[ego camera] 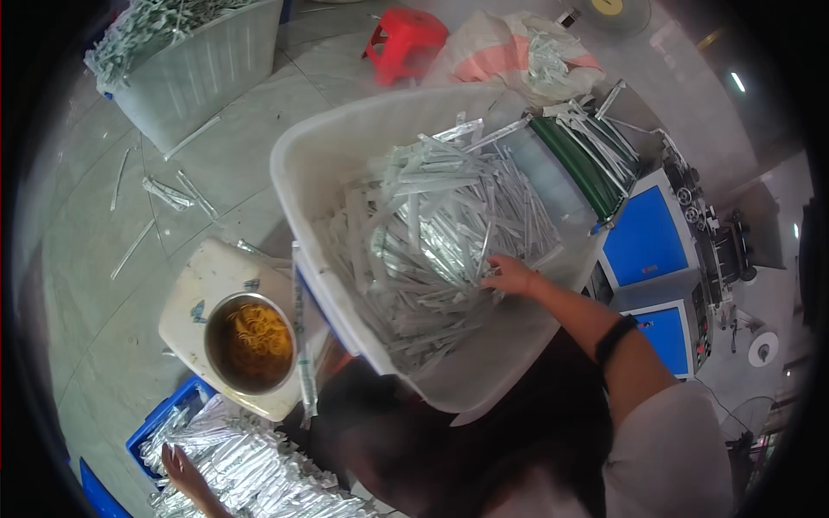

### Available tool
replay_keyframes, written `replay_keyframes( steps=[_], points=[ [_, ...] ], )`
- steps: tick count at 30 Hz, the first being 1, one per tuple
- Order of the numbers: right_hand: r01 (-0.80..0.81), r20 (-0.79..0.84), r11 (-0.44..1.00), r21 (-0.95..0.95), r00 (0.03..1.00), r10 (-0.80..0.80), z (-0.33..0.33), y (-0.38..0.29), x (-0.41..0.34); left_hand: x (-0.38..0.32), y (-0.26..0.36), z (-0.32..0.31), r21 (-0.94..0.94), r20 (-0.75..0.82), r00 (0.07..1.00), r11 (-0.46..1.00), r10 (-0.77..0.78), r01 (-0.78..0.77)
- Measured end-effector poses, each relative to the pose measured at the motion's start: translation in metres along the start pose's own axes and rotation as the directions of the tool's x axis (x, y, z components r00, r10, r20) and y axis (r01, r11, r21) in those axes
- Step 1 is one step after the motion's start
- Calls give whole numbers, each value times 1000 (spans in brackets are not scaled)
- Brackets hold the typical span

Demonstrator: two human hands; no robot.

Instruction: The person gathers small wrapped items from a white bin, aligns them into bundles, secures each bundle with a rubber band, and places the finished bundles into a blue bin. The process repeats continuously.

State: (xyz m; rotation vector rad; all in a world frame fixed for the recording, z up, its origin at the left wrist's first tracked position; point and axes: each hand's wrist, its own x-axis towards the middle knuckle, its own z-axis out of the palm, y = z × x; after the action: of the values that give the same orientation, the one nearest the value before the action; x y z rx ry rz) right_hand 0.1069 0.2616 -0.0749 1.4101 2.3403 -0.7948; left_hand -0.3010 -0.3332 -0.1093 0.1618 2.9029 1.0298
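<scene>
A large white plastic tub (291,188) stands before me, heaped with long, thin silvery foil sachets (440,226). My right hand (510,275) reaches over its near right part, fingers bent at the edge of the heap; whether it grips a sachet cannot be told. At the lower left, my left hand (183,471) lies on a thick layer of silvery sachets (259,466) in a blue crate (144,432), its fingers slightly apart. Between the two containers, a steel bowl (208,343) of yellow rubber bands (262,333) sits on a cream-coloured stool (184,311).
A machine with blue panels (649,236) and a green conveyor belt (573,168) carrying sachets adjoins the tub's right side. Beyond are a red plastic stool (408,45), a woven sack (492,55) and another full white tub (201,84). Loose sachets (170,193) lie on the tiled floor.
</scene>
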Motion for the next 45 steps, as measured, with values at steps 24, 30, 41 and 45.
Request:
replay_keyframes(
  steps=[24,30,41,45],
  points=[
    [-352,-217,906,-236,928,304,54,-47,136,-180,361,182,111,285,705,708,650,-697],
    [-300,-194,949,-93,941,279,58,-45,134,-178,359,178,60,277,709,725,649,-687],
    [-79,102,976,-201,990,102,6,-52,147,-180,354,178,1,252,713,737,654,-676],
    [-53,148,965,-257,985,93,-43,-73,141,-177,353,176,25,283,700,724,656,-689]
  ],
)
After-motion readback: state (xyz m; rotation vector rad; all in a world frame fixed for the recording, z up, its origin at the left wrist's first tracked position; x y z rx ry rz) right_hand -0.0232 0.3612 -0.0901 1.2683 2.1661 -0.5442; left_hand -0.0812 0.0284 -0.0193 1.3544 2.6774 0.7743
